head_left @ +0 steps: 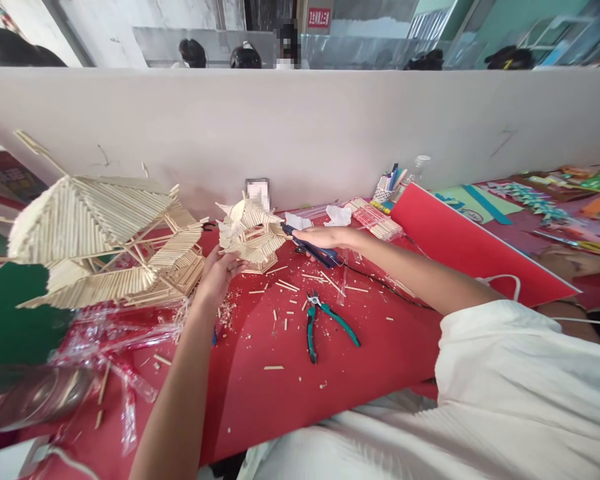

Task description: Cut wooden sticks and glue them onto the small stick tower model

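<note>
A small pavilion model [254, 247] made of thin wooden sticks stands on the red table. My left hand [219, 272] grips it at its left side, fingers curled along the lower roof edge. My right hand [325, 238] is wrapped around a dark blue glue gun [320, 255] with a black cord. The gun's tip is at the right edge of the model's roof; whether it touches cannot be made out. Nearer to me, pliers [316, 308] with green and black handles lie spread apart among cut stick pieces.
A larger stick pavilion [105, 233] stands at the left, beside clear plastic wrappers [115, 340]. Packs of sticks [375, 219], a pen cup [384, 190] and a red board [470, 243] are at the right. A pale partition [300, 127] closes off the back.
</note>
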{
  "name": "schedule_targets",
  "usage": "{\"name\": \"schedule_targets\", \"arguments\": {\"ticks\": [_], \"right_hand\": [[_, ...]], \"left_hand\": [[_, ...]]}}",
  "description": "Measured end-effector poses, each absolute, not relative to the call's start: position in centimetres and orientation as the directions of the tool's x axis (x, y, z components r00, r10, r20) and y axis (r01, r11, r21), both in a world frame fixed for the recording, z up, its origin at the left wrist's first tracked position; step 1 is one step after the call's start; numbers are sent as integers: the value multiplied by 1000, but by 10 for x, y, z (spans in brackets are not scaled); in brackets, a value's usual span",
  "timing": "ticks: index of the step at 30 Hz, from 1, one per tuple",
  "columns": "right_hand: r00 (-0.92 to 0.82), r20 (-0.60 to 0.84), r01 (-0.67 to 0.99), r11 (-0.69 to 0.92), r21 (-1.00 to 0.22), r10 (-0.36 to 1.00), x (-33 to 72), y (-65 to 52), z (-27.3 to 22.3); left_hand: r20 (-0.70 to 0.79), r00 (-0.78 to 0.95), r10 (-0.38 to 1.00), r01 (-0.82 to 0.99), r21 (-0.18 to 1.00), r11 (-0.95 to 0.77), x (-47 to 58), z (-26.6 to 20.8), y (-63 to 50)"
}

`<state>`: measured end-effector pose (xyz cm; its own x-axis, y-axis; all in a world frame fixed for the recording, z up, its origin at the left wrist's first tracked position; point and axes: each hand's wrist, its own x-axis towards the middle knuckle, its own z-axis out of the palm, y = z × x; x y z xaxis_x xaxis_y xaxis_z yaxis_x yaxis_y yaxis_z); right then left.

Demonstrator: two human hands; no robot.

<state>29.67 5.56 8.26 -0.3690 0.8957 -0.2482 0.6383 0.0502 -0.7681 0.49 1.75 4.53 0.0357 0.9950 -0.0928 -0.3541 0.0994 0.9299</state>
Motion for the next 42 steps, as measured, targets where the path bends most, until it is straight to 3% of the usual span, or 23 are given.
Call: {"name": "schedule_targets", "arguments": {"ticks": [2, 4, 7, 11, 16, 19, 21, 24, 29, 32, 35, 39, 42], "right_hand": [[-307, -298, 792, 68, -607, 904, 301, 45, 85], [-208, -186, 894, 109, -435, 960, 306, 25, 85], [-84, -119, 964, 51, -260, 989, 313, -10, 75], [-65, -81, 997, 61, -45, 995, 313, -44, 49], [-55, -26, 998, 56, 17, 998, 307, -65, 39], [-93, 18, 995, 94, -17, 995, 291, -94, 46], [-98, -69, 993, 93, -71, 993, 273, -119, 49], [-71, -210, 997, 66, -30, 975, 243, -147, 47], [-47, -218, 997, 60, 56, 975, 215, -153, 42], [-129, -236, 991, 130, -11, 963, 226, -144, 47], [-171, -279, 950, 83, -301, 945, 252, -129, 57], [-175, -313, 609, -147, -779, 934, 293, -91, 62], [-109, -282, 296, -240, -925, 953, 314, -53, 61]], "left_hand": [[-78, 36, 996, -360, 929, 85, 4, 43, 19], [-68, 28, 997, -364, 928, 74, 4, 42, 20], [-59, 9, 998, -369, 928, 58, 4, 40, 21], [-56, 1, 998, -368, 928, 52, 4, 40, 21], [-50, 4, 999, -359, 932, 48, 3, 41, 21], [-54, 11, 998, -356, 933, 54, 3, 40, 21], [-49, 13, 999, -364, 930, 51, 2, 40, 21], [-44, 17, 999, -364, 930, 47, 2, 39, 22], [-37, 20, 999, -350, 936, 41, 2, 40, 20], [-40, 2, 999, -359, 933, 38, 3, 40, 19], [-40, 18, 999, -363, 931, 43, 3, 39, 20], [-37, 11, 999, -368, 929, 39, 2, 38, 21], [-39, 21, 999, -367, 929, 44, 2, 38, 21]]}}
